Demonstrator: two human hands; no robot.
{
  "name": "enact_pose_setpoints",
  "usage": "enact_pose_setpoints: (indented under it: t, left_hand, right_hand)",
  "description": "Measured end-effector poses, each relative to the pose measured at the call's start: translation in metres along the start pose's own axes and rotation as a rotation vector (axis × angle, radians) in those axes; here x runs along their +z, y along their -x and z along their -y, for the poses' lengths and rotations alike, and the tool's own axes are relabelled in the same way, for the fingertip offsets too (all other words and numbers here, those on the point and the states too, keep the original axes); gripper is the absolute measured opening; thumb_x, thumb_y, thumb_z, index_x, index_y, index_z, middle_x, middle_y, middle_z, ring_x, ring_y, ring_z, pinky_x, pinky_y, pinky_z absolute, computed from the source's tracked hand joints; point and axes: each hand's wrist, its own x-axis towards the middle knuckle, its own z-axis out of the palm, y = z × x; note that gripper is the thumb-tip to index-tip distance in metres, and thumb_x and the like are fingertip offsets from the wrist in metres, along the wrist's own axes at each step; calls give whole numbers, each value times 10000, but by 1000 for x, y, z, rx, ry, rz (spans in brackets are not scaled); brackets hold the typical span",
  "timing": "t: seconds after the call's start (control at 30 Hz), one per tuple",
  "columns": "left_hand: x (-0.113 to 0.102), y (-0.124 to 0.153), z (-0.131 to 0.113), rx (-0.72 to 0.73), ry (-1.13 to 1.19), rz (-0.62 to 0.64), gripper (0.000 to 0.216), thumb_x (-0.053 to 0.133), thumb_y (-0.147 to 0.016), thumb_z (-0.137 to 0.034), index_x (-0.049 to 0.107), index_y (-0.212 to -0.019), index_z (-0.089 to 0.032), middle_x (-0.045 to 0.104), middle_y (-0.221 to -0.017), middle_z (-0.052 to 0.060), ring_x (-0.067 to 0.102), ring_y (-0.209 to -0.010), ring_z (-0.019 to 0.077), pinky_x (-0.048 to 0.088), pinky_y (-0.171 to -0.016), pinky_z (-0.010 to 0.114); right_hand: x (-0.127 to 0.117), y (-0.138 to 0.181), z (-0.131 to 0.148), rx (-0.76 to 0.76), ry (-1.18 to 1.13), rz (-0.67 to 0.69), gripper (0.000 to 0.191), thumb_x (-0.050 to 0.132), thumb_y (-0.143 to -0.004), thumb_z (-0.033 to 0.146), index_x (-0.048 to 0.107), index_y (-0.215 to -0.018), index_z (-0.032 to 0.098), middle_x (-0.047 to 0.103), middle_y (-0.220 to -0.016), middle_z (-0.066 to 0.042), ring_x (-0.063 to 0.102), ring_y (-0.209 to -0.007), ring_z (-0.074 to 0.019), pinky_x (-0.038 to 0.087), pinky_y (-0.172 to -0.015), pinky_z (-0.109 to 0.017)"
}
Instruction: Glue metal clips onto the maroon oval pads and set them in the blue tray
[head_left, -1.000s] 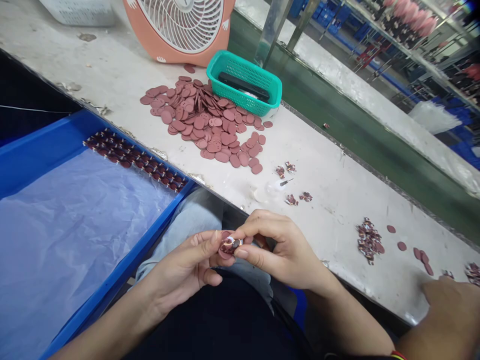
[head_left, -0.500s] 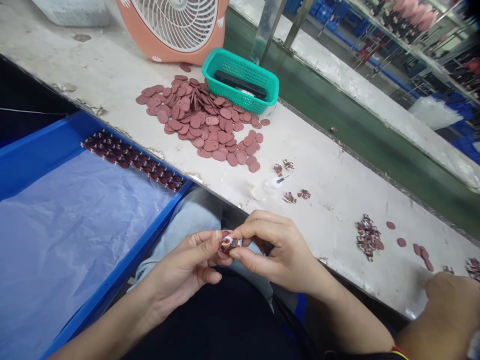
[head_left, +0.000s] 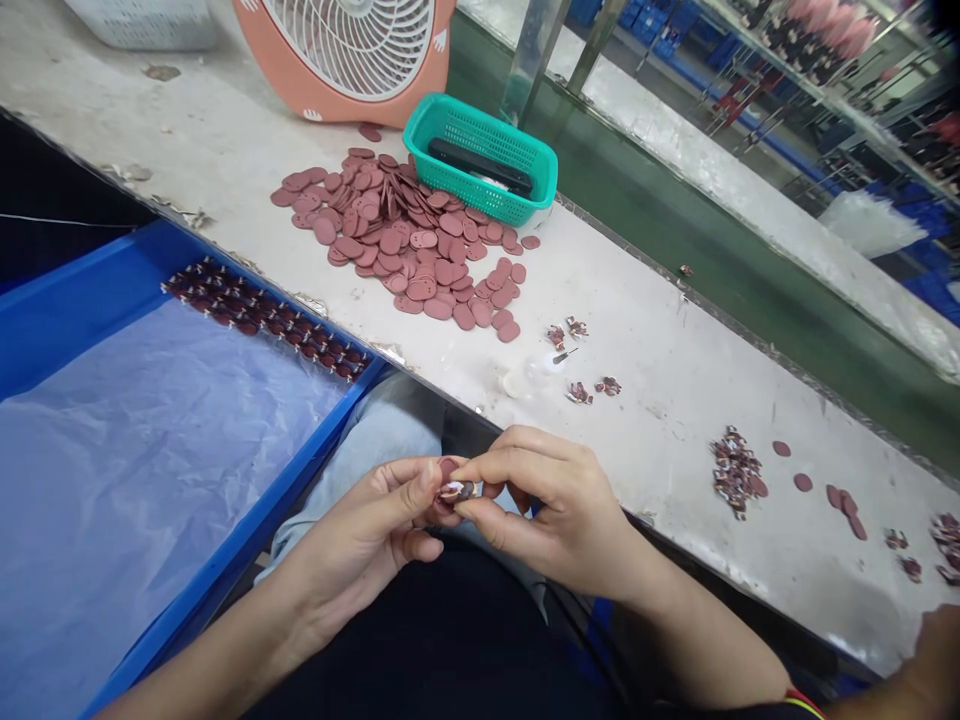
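Two hands (head_left: 356, 535) (head_left: 562, 515) pinch upright oval tag (head_left: 450, 490).

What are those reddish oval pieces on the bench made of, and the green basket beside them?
The oval pieces look like matte rubber or soft plastic: dull, even colour, no shine, though I can't be sure. The green basket seems moulded plastic, with a smooth glossy finish and uniform mesh walls.

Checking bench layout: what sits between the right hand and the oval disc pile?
Head view: between the right hand and the oval disc pile, four small maroon pieces, a pointed tool and a clear blob, on the bench.
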Motion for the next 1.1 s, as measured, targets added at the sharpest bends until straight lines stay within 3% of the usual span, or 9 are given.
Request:
enact_pose_setpoints:
  t: [0.33, 0.93, 1.0, 1.1]
  left_hand:
    - [0, -1, 3, 9, 39, -14, 269, 923, -645, -343, 802, -799, -158, 720, -725, 6, 609, -591, 72, 525, -463, 105]
    - [-1, -1, 3, -6, 64, 10, 256, 905, -678, -325, 805, -841, -154, 759, -796, 28, 659, -639, 92, 540, -462, 108]
    - [0, -2, 2, -14, 90, 53, 235, 893, -699, -316, 805, -844, -153, 752, -767, 17, 661, -615, 88, 542, -450, 112]
    - [-1, -1, 1, -40, 166, 54, 255, 912, -667, -321, 808, -837, -161, 754, -746, 9, 692, -618, 102, 547, -434, 119]
  right_hand:
    - [2, 3, -1, -2, 18, -39, 118, 688, -884, 134, 731, -988, 97, 699, -807, -49, 632, -685, -95, 529, -618, -184]
    - [2, 0, 1, 3, 10, -63, 128, 678, -858, 104, 725, -975, 125, 684, -789, -32, 619, -665, -92, 523, -612, -191]
    - [1, 1, 3, -1, 1, -80, 180, 730, -847, 162, 713, -1025, 144, 677, -795, -20, 607, -666, -99, 524, -617, -206]
    - [-3, 4, 4, 8, -17, -119, 477, 805, -816, 386, 645, -1210, 169, 661, -820, -9, 575, -663, -111, 508, -590, -228]
